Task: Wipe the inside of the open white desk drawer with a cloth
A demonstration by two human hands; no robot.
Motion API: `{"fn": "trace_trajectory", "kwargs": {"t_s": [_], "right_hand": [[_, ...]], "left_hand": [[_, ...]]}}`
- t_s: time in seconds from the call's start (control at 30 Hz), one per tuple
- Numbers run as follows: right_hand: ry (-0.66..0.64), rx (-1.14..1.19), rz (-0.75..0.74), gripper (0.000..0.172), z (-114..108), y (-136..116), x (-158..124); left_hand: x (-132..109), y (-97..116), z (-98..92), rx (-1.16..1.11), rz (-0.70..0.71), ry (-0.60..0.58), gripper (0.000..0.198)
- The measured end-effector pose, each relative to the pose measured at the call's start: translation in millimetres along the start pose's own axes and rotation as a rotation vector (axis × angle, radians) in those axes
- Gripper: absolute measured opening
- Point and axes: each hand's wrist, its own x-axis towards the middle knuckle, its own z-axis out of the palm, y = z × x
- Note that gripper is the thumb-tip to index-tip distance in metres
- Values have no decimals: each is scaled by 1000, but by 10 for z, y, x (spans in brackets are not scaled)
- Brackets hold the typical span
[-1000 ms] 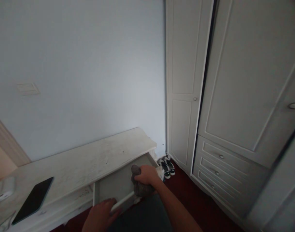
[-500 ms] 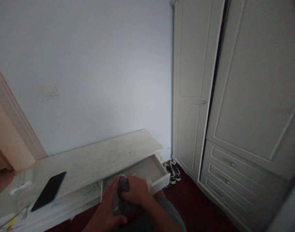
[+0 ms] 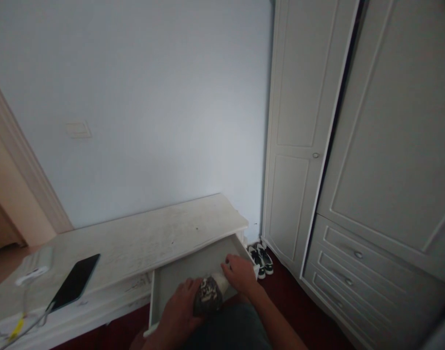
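Note:
My left hand is closed around the side of a dark grey cloth bundle with a pale mottled print, held over the front of the pulled-out drawer. What the bundle is exactly, I cannot make out. Just right of it my right hand hovers over the drawer, fingers bent and thumb apart, with nothing visible in them. Beneath that hand a cream-coloured soft item shows, partly hidden by the bundle and the hand.
The drawer belongs to a worn white desk against the wall. A dark tablet with a cable and a white box-like device lie on its left. Black-and-white sneakers stand on the floor by a white wardrobe.
Both hands were together on the dark bundle. Now my right hand has let go and moved right, and the bundle shows its printed side. The view has shifted slightly.

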Motion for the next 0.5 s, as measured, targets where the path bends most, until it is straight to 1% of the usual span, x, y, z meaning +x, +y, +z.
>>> {"fn": "trace_trajectory", "kwargs": {"t_s": [0.07, 0.17, 0.23, 0.27, 0.33, 0.37, 0.4, 0.43, 0.5], "right_hand": [[2, -19, -28, 38, 19, -16, -20], [7, -32, -66, 47, 41, -83, -47], [3, -53, -98, 50, 48, -117, -62], [-4, -67, -116, 50, 49, -128, -69], [-23, -94, -141, 51, 42, -141, -76], [-36, -105, -147, 51, 34, -144, -76], [-52, -114, -148, 51, 24, -146, -75], [-67, -123, -147, 51, 11, -146, -72], [-94, -140, -145, 48, -18, -139, -64]], "left_hand": [[-154, -166, -20, 107, -57, -11, 72], [-379, -433, -105, 181, -121, -38, 78], [-463, -523, -163, 198, -153, -54, 79], [-471, -517, -183, 206, -159, -55, 79], [-406, -396, -204, 208, -141, -41, 74], [-334, -288, -206, 195, -118, -40, 71], [-243, -160, -205, 159, -84, -31, 63], [-139, -23, -202, 106, -66, -46, 61], [75, 234, -196, -1, -32, -62, 71]]}}
